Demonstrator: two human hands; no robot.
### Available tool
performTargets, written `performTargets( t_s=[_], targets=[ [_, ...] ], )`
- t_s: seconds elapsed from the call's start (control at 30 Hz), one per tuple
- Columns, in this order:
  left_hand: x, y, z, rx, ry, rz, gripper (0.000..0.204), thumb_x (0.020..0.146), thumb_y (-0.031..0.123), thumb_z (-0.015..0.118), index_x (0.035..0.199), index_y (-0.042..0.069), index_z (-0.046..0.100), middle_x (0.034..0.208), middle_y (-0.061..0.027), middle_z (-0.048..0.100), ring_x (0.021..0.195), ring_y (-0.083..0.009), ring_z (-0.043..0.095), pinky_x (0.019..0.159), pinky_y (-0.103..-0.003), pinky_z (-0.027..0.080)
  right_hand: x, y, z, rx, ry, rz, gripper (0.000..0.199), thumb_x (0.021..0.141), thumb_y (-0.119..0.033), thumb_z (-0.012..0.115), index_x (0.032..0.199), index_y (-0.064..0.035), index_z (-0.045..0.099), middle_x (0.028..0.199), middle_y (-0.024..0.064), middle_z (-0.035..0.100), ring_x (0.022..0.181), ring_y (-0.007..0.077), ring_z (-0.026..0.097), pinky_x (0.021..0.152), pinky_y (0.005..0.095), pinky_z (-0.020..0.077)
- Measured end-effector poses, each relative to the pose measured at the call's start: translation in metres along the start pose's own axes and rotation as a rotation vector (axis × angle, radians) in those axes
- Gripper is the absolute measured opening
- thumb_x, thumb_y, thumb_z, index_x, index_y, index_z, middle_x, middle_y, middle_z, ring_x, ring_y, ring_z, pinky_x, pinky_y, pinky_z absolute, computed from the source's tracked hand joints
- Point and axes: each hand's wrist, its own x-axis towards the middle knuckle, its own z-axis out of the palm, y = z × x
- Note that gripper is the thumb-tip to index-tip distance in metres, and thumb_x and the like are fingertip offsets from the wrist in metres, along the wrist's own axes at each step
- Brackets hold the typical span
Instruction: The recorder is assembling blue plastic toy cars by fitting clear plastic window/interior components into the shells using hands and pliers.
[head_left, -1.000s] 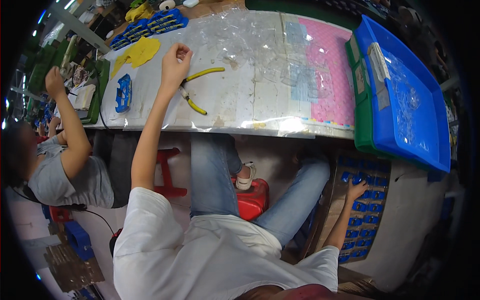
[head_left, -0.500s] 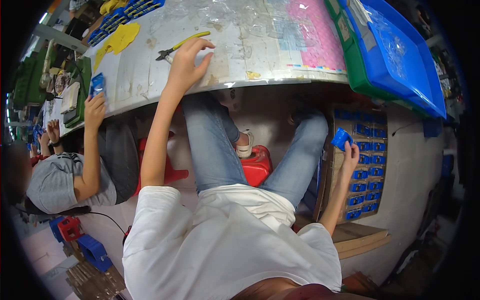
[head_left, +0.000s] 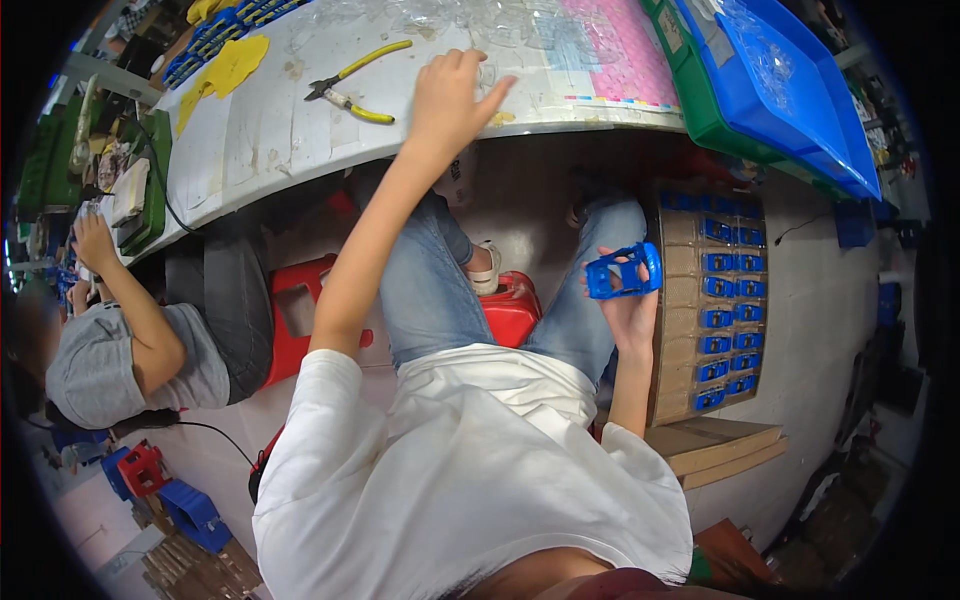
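Note:
My right hand (head_left: 628,305) holds a blue plastic toy-car body (head_left: 624,271) beside my right knee, just left of a cardboard tray (head_left: 680,330) filled with several rows of the same blue parts. My left hand (head_left: 447,98) is stretched up to the front edge of the white worktable (head_left: 260,130), fingers apart, resting on the tabletop with nothing in it. Yellow-handled pliers (head_left: 352,88) lie on the table to the left of that hand. I sit on a red stool (head_left: 505,310).
A blue bin (head_left: 790,90) nested in a green bin stands at the table's right end. A pink sheet (head_left: 610,50) and clear plastic bags lie behind my left hand. Another person in a grey shirt (head_left: 100,360) sits at left. Flat cardboard (head_left: 715,450) lies on the floor.
My right hand has lifted a blue part from the floor tray and brought it up and left toward my knee. My left hand slid from the pliers to the table's front edge.

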Motion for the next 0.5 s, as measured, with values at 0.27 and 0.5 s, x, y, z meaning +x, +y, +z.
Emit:
performTargets(
  t_s=[0.27, 0.5],
  targets=[
    [-0.032, 0.038, 0.017, -0.148, -0.11, 0.138, 0.031, 0.067, 0.024, 0.071, 0.082, 0.002, 0.056, 0.084, -0.0124, 0.052, 0.08, -0.0302, 0.051, 0.07, -0.037, 0.042, -0.012, 0.003, -0.009, 0.014, -0.08, 0.196, 0.064, 0.084, -0.054, 0.039, 0.112, 0.003, 0.047, 0.105, 0.0264, 0.055, 0.09, 0.0345, 0.059, 0.071, 0.0389, 0.0495],
    [-0.109, 0.059, 0.021, -0.203, -0.394, 0.589, 0.017, 0.068, 0.009, 0.058, 0.084, 0.003, 0.059, 0.082, -0.0072, 0.056, 0.084, -0.0221, 0.056, 0.08, -0.035, 0.045, -0.012, 0.0, 0.002, 0.128, -0.145, 0.289, 0.062, 0.079, -0.055, 0.043, 0.101, 0.0026, 0.053, 0.101, 0.0274, 0.055, 0.094, 0.0382, 0.057, 0.075, 0.0446, 0.0479]
  ],
)
